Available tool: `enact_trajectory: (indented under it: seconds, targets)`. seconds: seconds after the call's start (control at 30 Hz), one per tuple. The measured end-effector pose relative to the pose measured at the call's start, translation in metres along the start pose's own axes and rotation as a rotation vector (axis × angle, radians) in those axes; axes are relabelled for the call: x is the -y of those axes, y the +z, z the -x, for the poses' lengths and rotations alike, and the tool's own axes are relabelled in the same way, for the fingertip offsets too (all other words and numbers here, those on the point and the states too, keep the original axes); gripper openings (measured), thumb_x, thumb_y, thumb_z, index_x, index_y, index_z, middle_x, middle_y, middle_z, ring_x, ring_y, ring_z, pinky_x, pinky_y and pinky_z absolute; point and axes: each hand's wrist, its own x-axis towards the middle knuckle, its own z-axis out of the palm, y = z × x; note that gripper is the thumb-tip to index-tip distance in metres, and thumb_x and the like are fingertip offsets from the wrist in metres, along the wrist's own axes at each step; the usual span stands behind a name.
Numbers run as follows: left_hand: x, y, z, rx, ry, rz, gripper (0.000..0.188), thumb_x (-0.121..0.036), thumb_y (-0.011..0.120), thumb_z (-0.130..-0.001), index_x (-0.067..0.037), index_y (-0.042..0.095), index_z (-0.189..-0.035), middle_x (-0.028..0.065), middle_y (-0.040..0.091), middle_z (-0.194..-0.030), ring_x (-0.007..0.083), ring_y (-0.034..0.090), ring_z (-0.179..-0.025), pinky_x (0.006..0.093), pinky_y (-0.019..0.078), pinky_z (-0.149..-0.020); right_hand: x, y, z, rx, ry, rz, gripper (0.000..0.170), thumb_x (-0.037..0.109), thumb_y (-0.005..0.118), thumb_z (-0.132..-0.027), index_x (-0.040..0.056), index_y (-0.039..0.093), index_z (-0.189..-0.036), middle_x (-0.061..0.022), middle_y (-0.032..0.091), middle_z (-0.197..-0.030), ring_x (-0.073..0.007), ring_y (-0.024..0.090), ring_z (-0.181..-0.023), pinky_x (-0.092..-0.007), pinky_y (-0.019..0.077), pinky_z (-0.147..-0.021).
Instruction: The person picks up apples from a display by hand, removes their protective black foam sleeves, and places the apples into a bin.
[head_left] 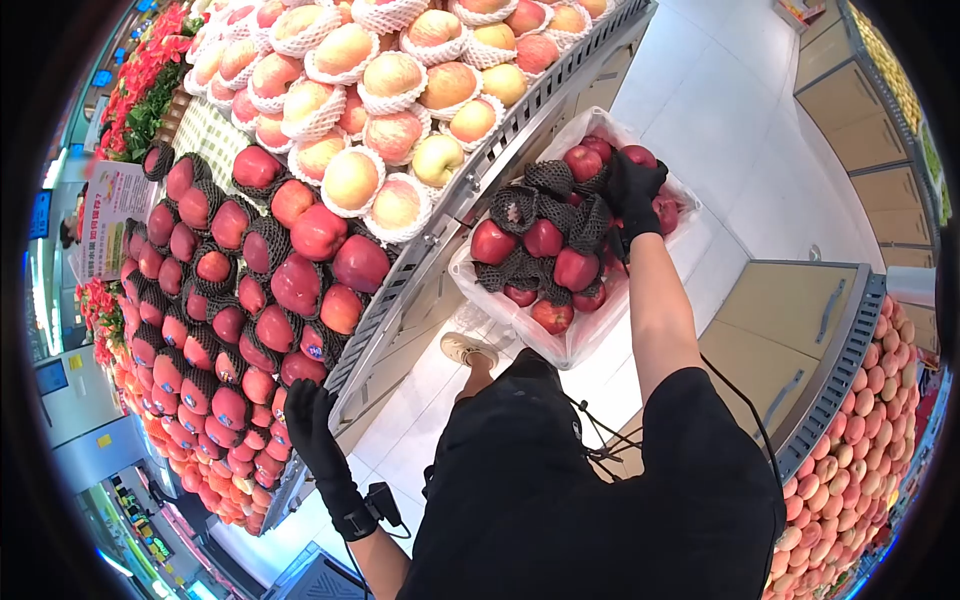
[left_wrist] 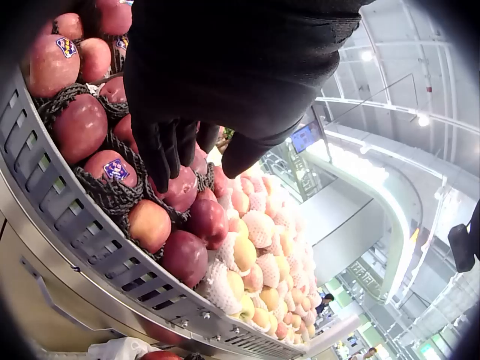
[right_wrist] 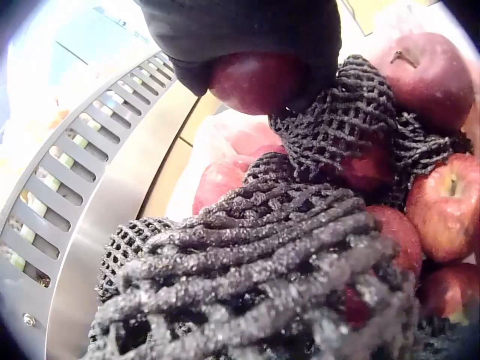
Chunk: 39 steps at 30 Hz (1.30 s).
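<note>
My right hand [head_left: 636, 192], in a black glove, is over the far right part of a crate lined with clear plastic [head_left: 562, 352]. In the right wrist view its fingers curl round a dark red apple [right_wrist: 259, 84]. Below it lie more red apples [head_left: 543, 238], several in black foam nets [right_wrist: 255, 277]. My left hand [head_left: 312, 425], also gloved in black, is at the front edge of the red apple display [head_left: 297, 283]. Its fingers reach down loosely over the apples in the left wrist view, holding none of them.
Paler apples in white foam nets [head_left: 390, 75] fill the far part of the display. A slotted metal rail [left_wrist: 97, 232] edges it. On the right stands a cabinet [head_left: 775, 320] beside a heap of peach-coloured fruit [head_left: 850, 460]. A shoe [head_left: 468, 349] shows near the crate.
</note>
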Motion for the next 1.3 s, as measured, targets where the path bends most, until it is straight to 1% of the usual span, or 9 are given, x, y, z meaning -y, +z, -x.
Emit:
enact_trajectory:
  seconds: [0.07, 0.27, 0.37, 0.47, 0.57, 0.67, 0.77, 1.03, 1.3]
  targets:
    - [0.000, 0.002, 0.001, -0.014, -0.013, 0.016, 0.042, -0.001, 0.057, -0.088, 0.003, 0.048, -0.128, 0.0132, 0.055, -0.119, 0.0216, 0.056, -0.107, 0.0358, 0.0505, -0.091, 0.001, 0.008, -0.003, -0.007, -0.029, 0.033, 0.091, 0.036, 0.087, -0.050, -0.0025, 0.046, -0.122, -0.0207, 0.054, -0.118, -0.0341, 0.058, -0.105, -0.0419, 0.0489, -0.091]
    - [0.001, 0.006, 0.004, -0.001, -0.046, 0.014, 0.044, -0.001, 0.058, -0.087, 0.001, 0.047, -0.129, 0.0130, 0.054, -0.120, 0.0213, 0.055, -0.109, 0.0355, 0.0506, -0.090, 0.010, 0.014, 0.001, 0.194, -0.114, 0.074, 0.073, 0.028, 0.081, -0.058, -0.0048, 0.052, -0.116, -0.0190, 0.064, -0.101, -0.0333, 0.065, -0.087, -0.0431, 0.0516, -0.084]
    - [0.010, 0.005, 0.002, 0.006, -0.064, 0.037, 0.044, 0.000, 0.059, -0.087, 0.000, 0.048, -0.130, 0.0128, 0.054, -0.121, 0.0213, 0.055, -0.109, 0.0362, 0.0508, -0.091, 0.045, -0.012, 0.031, 0.178, -0.050, 0.326, 0.069, 0.033, 0.079, -0.059, -0.0040, 0.055, -0.113, -0.0217, 0.066, -0.100, -0.0330, 0.066, -0.092, -0.0415, 0.0525, -0.083]
    - [0.014, 0.007, 0.002, 0.005, -0.078, 0.039, 0.044, 0.000, 0.059, -0.087, 0.000, 0.048, -0.129, 0.0128, 0.054, -0.121, 0.0213, 0.055, -0.109, 0.0367, 0.0510, -0.091, 0.023, -0.002, 0.021, 0.229, -0.062, 0.294, 0.070, 0.037, 0.077, -0.060, -0.0046, 0.056, -0.112, -0.0248, 0.065, -0.104, -0.0341, 0.066, -0.096, -0.0409, 0.0532, -0.081]
    - [0.015, 0.009, 0.002, 0.014, -0.075, 0.032, 0.043, 0.001, 0.059, -0.087, 0.000, 0.048, -0.129, 0.0129, 0.054, -0.121, 0.0212, 0.055, -0.110, 0.0366, 0.0511, -0.091, 0.040, -0.009, 0.028, 0.227, -0.178, 0.464, 0.070, 0.038, 0.077, -0.060, -0.0040, 0.056, -0.112, -0.0268, 0.064, -0.105, -0.0334, 0.066, -0.094, -0.0401, 0.0538, -0.079]
    - [0.013, 0.012, 0.001, 0.010, -0.057, 0.017, 0.042, 0.000, 0.059, -0.087, 0.000, 0.049, -0.128, 0.0131, 0.055, -0.120, 0.0212, 0.055, -0.109, 0.0366, 0.0511, -0.091, 0.040, -0.006, 0.022, 0.312, -0.137, 0.386, 0.063, 0.033, 0.074, -0.066, -0.0027, 0.055, -0.114, -0.0228, 0.065, -0.108, -0.0288, 0.066, -0.090, -0.0382, 0.0534, -0.079]
    - [0.007, 0.014, -0.005, -0.001, -0.037, -0.015, 0.041, 0.000, 0.059, -0.087, 0.001, 0.049, -0.127, 0.0129, 0.056, -0.118, 0.0212, 0.056, -0.107, 0.0360, 0.0511, -0.090, 0.020, -0.008, 0.002, 0.486, 0.115, -0.130, 0.048, 0.025, 0.069, -0.069, -0.0020, 0.059, -0.108, -0.0186, 0.067, -0.102, -0.0258, 0.065, -0.085, -0.0363, 0.0530, -0.076]
    - [-0.001, 0.010, -0.025, -0.125, 0.145, 0.003, 0.023, -0.006, 0.056, -0.090, 0.003, 0.057, -0.111, 0.0105, 0.059, -0.106, 0.0191, 0.059, -0.096, 0.0335, 0.0511, -0.086, -0.023, -0.028, -0.061, 0.029, -0.182, -0.038, 0.023, 0.011, 0.060, -0.074, -0.0012, 0.066, -0.094, -0.0112, 0.069, -0.090, -0.0207, 0.063, -0.076, -0.0325, 0.0519, -0.070]
    - [0.003, 0.009, -0.032, -0.139, 0.179, 0.072, 0.018, -0.007, 0.057, -0.091, 0.002, 0.058, -0.106, 0.0087, 0.059, -0.103, 0.0163, 0.058, -0.095, 0.0320, 0.0506, -0.084, -0.010, -0.083, -0.014, 0.262, -0.105, -0.020, 0.019, 0.010, 0.059, -0.074, 0.0001, 0.071, -0.084, -0.0099, 0.069, -0.076, -0.0207, 0.062, -0.066, -0.0346, 0.0482, -0.062]
